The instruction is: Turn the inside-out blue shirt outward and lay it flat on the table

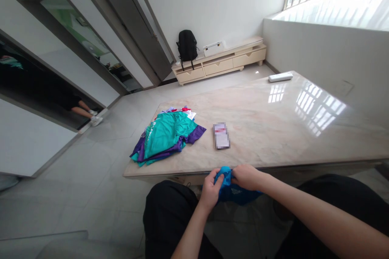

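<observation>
A shiny blue garment (240,196) hangs below the table's near edge, between my knees; its exact kind does not show. Near its bunched top, my left hand (210,188) has closed, thumb and fingers pinching the fabric. My right hand (245,177) is beside it, fingers curled onto the same garment and partly hiding its upper edge. On the table to the left lies a loose pile of folded clothes (165,133), teal and purple on top, with red and white pieces poking out behind. A phone-shaped object (221,136), pixelated, rests just beyond my hands.
The marble-topped table (258,129) spans the space before me. A white elongated object (280,77) lies at its far right corner. By the back wall, a black backpack (187,46) sits on a low cabinet (219,66). A mirror (39,85) at left reflects a person's legs.
</observation>
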The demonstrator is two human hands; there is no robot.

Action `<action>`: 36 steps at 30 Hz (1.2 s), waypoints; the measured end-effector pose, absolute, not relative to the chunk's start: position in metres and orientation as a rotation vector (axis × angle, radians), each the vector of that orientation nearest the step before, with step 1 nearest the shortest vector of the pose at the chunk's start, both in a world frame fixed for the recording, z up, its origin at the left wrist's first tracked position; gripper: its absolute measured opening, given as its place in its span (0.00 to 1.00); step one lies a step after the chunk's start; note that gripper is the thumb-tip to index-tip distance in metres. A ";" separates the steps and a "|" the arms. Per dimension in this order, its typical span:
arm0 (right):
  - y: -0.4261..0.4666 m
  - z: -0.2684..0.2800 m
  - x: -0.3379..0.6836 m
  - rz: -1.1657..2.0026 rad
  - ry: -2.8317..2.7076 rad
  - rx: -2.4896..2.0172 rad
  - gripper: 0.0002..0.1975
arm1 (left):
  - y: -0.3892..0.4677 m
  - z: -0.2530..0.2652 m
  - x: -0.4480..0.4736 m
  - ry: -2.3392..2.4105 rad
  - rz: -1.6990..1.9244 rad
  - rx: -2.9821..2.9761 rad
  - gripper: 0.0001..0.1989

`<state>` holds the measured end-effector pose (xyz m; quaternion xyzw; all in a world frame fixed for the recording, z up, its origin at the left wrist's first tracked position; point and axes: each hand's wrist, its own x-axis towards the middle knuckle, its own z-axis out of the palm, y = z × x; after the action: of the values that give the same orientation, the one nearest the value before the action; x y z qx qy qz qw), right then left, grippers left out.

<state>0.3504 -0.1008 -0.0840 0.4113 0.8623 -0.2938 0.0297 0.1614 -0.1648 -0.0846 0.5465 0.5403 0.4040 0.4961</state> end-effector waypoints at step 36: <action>-0.047 -0.014 0.415 -0.753 2.768 1.504 0.09 | -0.145 -0.081 0.109 1.997 1.394 1.378 0.21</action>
<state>0.4151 -0.0474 -0.0139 0.4639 0.8536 -0.2321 -0.0489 0.1088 -0.1454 -0.0812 0.4853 0.7031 0.4910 0.1709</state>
